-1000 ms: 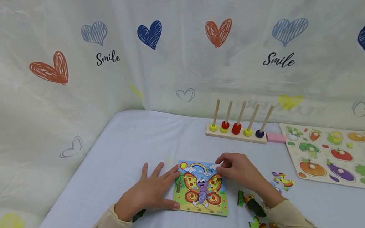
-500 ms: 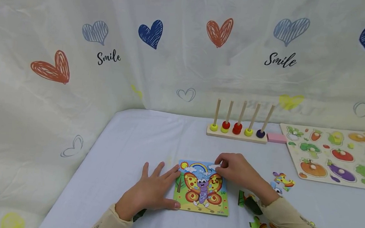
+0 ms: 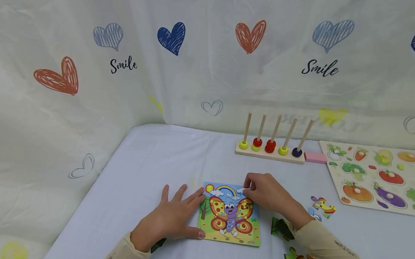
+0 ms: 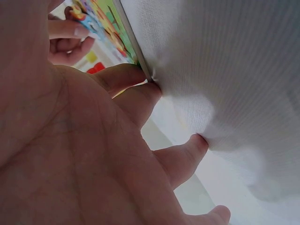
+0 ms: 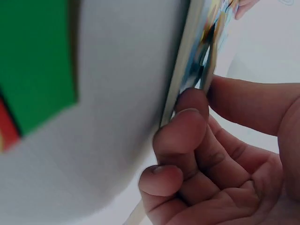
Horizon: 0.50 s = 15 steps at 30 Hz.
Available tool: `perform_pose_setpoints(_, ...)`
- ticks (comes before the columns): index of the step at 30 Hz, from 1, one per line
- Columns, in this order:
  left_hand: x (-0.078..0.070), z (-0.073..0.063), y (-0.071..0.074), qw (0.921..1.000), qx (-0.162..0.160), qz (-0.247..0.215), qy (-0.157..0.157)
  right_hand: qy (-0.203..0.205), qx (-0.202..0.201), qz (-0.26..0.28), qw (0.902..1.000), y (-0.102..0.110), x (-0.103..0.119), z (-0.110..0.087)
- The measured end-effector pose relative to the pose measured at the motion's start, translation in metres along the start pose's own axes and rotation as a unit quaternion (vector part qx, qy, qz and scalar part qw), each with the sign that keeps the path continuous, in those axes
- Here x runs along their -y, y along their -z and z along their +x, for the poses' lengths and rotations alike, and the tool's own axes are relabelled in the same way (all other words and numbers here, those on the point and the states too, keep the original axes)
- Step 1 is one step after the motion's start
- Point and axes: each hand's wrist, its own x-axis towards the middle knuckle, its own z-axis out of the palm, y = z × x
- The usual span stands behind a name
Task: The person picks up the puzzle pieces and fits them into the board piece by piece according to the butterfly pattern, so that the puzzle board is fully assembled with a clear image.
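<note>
Spread wide, my left hand (image 3: 171, 217) is bracing the puzzle (image 3: 229, 218), likely preventing slip; my right hand (image 3: 267, 192) is pinching a tilted piece (image 5: 213, 52) at the far-right corner.

Left hand (image 3: 171, 218), low in the head view, just left of centre: palm down, fingers spread, thumb stretched rightward! Right hand (image 3: 266, 191), right of centre: thumb and forefinger pinching, other fingers curled! Sleeved left forearm (image 3: 126, 253) slants from the bottom edge, right forearm (image 3: 336, 253) from the lower right.
</note>
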Motion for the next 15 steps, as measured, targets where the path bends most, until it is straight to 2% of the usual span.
perform_pose_setpoints(6, -0.0002, -0.0014, 0.0, 1.0, -0.002, -0.002, -0.001, 0.009, 0.019, -0.03, 0.9993, 0.0023, 0.0038, 0.0015)
perform_pose_setpoints(15, -0.0011, -0.0023, 0.0013, 1.0, -0.003, -0.007, -0.005, 0.005, 0.036, -0.045, 0.9983, -0.0009, 0.0061, 0.0043)
